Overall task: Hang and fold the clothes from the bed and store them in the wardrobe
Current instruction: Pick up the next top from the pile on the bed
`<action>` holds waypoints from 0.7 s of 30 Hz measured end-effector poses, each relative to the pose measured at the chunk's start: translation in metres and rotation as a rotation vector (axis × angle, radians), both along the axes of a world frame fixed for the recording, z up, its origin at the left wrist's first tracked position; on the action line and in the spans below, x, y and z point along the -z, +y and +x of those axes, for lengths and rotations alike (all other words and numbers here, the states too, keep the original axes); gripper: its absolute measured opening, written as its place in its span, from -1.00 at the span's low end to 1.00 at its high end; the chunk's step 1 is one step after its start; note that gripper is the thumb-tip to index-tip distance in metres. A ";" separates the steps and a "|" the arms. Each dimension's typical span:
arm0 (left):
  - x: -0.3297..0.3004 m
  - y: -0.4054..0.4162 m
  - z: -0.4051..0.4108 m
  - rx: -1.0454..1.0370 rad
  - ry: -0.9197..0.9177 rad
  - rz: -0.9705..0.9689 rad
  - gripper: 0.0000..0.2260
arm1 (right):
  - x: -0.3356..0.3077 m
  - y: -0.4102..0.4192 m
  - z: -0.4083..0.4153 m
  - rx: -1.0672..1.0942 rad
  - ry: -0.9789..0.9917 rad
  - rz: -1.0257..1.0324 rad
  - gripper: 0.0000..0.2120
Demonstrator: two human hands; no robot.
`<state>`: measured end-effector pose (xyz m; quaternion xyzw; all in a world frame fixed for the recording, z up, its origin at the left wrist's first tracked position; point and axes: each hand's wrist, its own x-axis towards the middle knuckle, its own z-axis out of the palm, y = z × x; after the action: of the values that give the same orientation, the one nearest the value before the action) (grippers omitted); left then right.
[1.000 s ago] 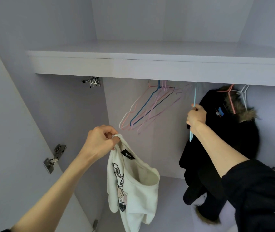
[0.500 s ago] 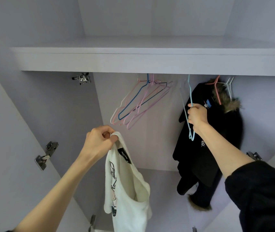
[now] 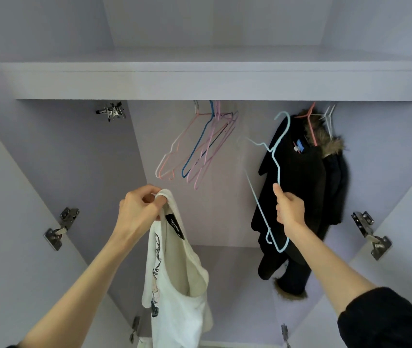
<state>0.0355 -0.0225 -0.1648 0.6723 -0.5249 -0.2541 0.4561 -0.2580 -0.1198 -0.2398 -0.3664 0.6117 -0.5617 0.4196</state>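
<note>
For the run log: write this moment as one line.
left hand: grips white top | right hand: holds light blue hanger, off rail | top unhung

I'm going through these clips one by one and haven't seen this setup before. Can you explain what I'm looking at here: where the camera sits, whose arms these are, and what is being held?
There is no robot: the camera sits on a person's head, looking forward and down, so the two arms reaching in are the wearer's own. They stand before an open wardrobe with a shelf across the top. The left hand pinches a white top by its shoulder, and it hangs free. The right hand grips a light blue hanger, whose hook is off the rail. Under the shelf hangs a bunch of empty hangers, pink and blue. To the right hangs a black coat with fur trim. Metal door hinges show at the sides.
</note>
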 end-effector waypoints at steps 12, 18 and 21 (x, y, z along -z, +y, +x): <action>0.018 -0.003 -0.008 0.061 0.249 0.283 -0.82 | 0.039 0.023 -0.034 -0.213 0.106 0.384 -0.68; 0.036 -0.019 -0.007 -0.046 0.149 0.338 -0.88 | 0.033 0.032 -0.037 -0.055 0.158 0.315 -0.57; 0.048 -0.023 -0.001 -0.073 0.121 0.384 -0.86 | 0.030 0.041 -0.038 -0.033 0.152 0.297 -0.59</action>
<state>0.0346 -0.0450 -0.2128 0.7488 -0.4138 -0.3728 0.3593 -0.2956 -0.0787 -0.2702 -0.3517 0.7120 -0.4289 0.4307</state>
